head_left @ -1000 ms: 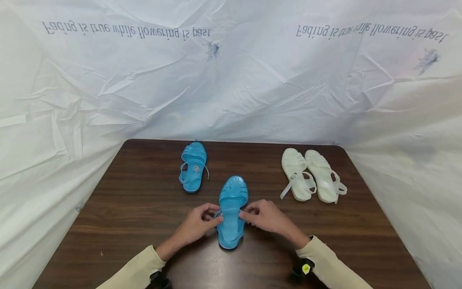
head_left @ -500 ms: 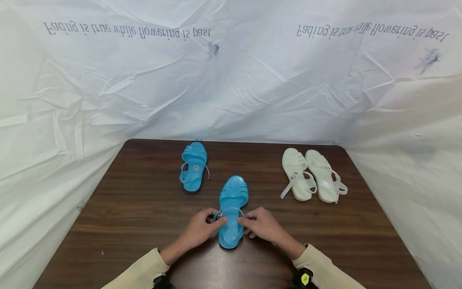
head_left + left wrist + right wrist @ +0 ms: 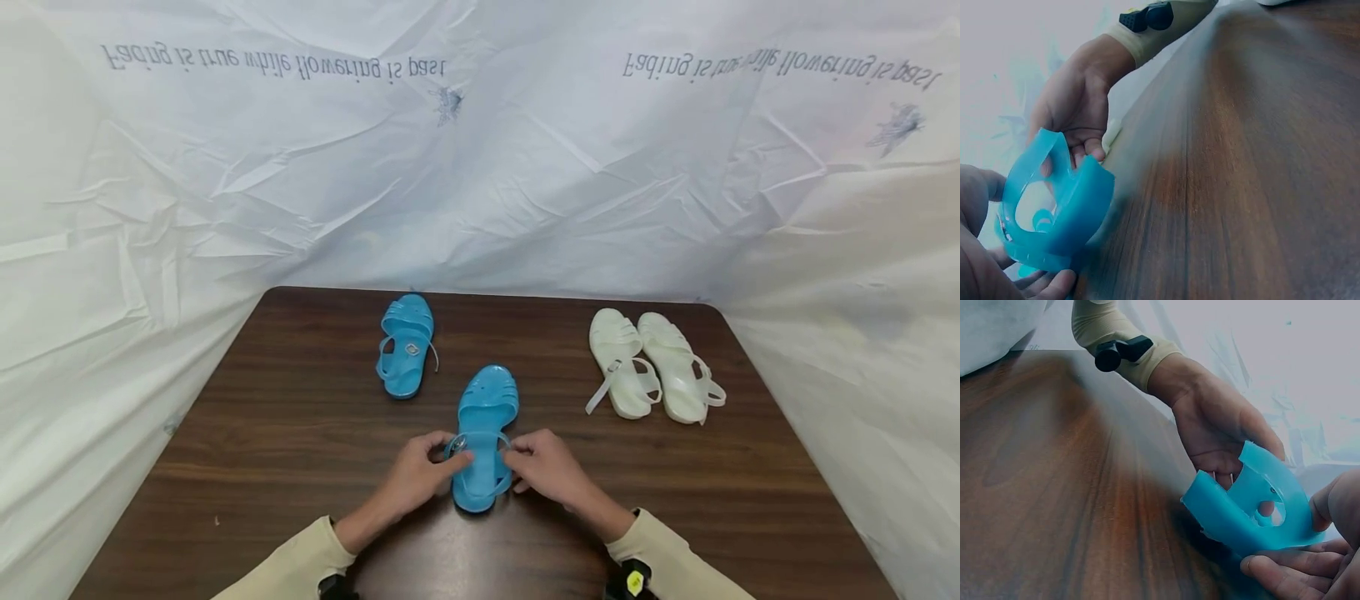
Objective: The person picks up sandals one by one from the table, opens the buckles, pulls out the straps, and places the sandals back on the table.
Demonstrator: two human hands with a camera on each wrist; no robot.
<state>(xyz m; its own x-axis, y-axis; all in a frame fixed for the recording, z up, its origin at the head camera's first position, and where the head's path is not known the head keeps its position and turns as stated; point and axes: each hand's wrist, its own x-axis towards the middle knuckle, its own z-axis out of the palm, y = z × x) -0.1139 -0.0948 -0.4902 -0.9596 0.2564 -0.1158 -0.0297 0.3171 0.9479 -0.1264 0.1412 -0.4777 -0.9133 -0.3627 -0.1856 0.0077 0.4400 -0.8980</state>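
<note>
On the table (image 3: pixel 300 517), 2 grips (image 3: pixel 416 473) (image 3: pixel 553 471) hold 1 of 2 blue sandals (image 3: pixel 482 450) (image 3: pixel 408 333), 2 white sandals (image 3: pixel 624 379) (image 3: pixel 677 371) beyond

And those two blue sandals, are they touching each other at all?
Apart. The head view shows it: a strip of brown tabletop is plainly visible between the far blue sandal and the near blue sandal.

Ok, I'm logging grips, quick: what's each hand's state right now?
Left hand: holding the nearer blue sandal by one side.
Right hand: holding that sandal's other side.
</note>
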